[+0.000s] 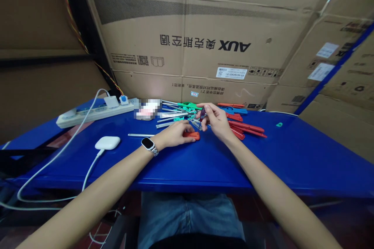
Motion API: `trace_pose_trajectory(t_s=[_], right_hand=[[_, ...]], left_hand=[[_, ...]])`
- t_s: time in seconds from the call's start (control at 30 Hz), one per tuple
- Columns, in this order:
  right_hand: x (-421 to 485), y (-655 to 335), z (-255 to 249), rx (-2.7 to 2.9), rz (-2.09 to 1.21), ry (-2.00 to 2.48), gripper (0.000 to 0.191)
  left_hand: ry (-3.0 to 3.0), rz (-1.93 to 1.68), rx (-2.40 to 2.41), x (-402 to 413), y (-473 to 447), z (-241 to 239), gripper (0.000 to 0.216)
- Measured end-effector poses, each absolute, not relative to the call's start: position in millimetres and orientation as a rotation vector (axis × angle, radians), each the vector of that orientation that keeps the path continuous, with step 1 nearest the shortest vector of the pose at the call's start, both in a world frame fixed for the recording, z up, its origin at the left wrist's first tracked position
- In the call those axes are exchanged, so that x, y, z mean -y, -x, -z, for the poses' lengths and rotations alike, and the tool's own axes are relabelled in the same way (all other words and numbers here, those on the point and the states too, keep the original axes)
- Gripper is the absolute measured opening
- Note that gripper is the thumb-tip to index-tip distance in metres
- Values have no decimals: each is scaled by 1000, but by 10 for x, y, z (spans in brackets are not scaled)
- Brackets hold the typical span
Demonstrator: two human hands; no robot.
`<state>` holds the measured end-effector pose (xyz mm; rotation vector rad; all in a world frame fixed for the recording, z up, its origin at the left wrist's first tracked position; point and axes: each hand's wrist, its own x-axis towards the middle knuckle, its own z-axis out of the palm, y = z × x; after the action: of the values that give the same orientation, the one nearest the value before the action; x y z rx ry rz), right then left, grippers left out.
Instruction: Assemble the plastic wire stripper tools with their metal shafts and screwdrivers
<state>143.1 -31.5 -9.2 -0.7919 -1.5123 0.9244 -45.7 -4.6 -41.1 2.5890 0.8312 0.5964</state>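
Observation:
My left hand (176, 134) lies low on the table, its fingers curled over an orange plastic handle (191, 136) and pressing it against the surface. A thin metal rod (140, 135) sticks out on the wrist side, apparently in line with that handle. My right hand (215, 120) is raised just above and to the right, pinching what looks like a small screwdriver with a dark red handle (202, 114). Its tip points down toward the orange handle; whether they touch is unclear. Behind both hands lie metal rods (171, 115) and small teal clips (179, 118).
Red handles (247, 126), a blue handle (230, 110) and a green handle (188, 105) lie at the back. A power strip (84, 115), a white earbud case (107, 142) and cables occupy the left. A cardboard wall (140, 19) closes the rear. One teal piece (279, 124) lies right.

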Motion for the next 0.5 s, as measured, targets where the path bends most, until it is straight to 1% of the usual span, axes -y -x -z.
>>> trace_pose_trajectory(t_s=[0.23, 0.5], right_hand=[[306, -1482, 53, 1517, -902, 798, 48], [278, -1426, 42, 1476, -979, 789, 54]], left_hand=[[-2593, -622, -820, 36, 442, 431, 32], [-2598, -603, -842, 28, 453, 447, 33]])
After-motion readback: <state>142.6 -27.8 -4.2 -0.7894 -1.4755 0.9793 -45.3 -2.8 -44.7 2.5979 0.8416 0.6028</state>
